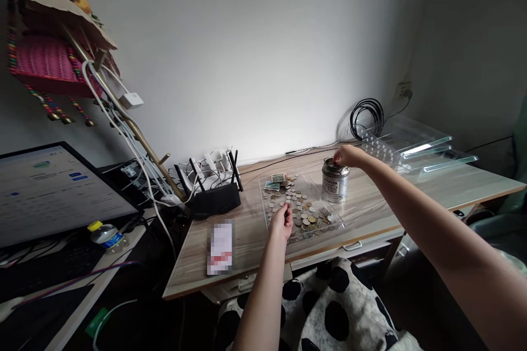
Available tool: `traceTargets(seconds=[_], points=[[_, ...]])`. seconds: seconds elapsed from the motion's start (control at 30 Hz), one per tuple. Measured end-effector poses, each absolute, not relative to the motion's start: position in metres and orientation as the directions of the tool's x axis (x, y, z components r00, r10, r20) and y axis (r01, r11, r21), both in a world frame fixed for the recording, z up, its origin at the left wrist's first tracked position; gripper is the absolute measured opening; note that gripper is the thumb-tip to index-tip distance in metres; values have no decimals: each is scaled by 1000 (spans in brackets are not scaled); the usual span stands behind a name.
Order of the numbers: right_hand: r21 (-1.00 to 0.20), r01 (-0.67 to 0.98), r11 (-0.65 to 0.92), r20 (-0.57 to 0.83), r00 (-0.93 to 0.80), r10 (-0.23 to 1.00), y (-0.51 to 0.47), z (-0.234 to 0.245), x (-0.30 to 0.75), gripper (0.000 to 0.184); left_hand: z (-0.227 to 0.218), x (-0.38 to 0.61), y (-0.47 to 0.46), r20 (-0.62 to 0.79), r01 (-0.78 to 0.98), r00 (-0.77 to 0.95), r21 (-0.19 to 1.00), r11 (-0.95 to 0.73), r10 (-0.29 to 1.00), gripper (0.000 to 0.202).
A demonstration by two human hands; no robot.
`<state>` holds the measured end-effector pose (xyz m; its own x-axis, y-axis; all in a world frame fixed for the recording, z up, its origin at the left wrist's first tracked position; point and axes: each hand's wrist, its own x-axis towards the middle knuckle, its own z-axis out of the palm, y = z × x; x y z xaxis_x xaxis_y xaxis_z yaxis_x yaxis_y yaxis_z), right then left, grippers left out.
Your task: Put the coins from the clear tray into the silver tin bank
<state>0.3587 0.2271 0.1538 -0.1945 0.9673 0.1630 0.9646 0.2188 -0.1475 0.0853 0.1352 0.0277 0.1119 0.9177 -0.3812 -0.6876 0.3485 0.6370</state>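
Left hand (283, 222): fingers curled nearly closed over clear tray (307, 180) (anything pinched, cannot tell). Right hand (348, 156): fingers bent down at mouth of metal can (335, 187), grip hidden; can just right of tray. Work looks midway: coins (312, 219) spread loose across tray, banknotes (272, 186) far left; can's contents unseen.

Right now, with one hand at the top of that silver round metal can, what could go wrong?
The right hand is at the top of the silver round metal can, so a bump might tip it. The left hand is over the small round metal coins and could scatter some. The clear flat plastic tray under them sits near the front edge of the wood-grain desk, so coins might fall off.
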Motion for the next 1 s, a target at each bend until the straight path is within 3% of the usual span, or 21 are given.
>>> traceTargets(seconds=[0.2,0.6,0.7,0.8,0.87,0.93,1.0], points=[[-268,928,259,83,-246,966,233,152,364,24,26,85,137,-416,-698,165,591,404,894,19],[-413,875,252,162,-202,966,237,148,367,31,23,86,138,-343,-673,90,671,311,935,13],[-382,903,197,319,-72,945,223,155,363,27,24,86,137,-319,-656,58,702,277,946,7],[-326,924,202,587,30,809,193,154,334,27,25,86,135,-266,-602,126,745,287,956,10],[-313,901,300,598,-58,799,171,141,301,27,25,87,134,-231,-559,209,769,310,950,18],[-326,829,454,439,-293,849,152,120,264,26,25,87,133,-226,-530,247,782,327,942,23],[-353,786,507,349,-392,851,141,97,234,24,25,88,133,-234,-520,228,791,321,945,24]])
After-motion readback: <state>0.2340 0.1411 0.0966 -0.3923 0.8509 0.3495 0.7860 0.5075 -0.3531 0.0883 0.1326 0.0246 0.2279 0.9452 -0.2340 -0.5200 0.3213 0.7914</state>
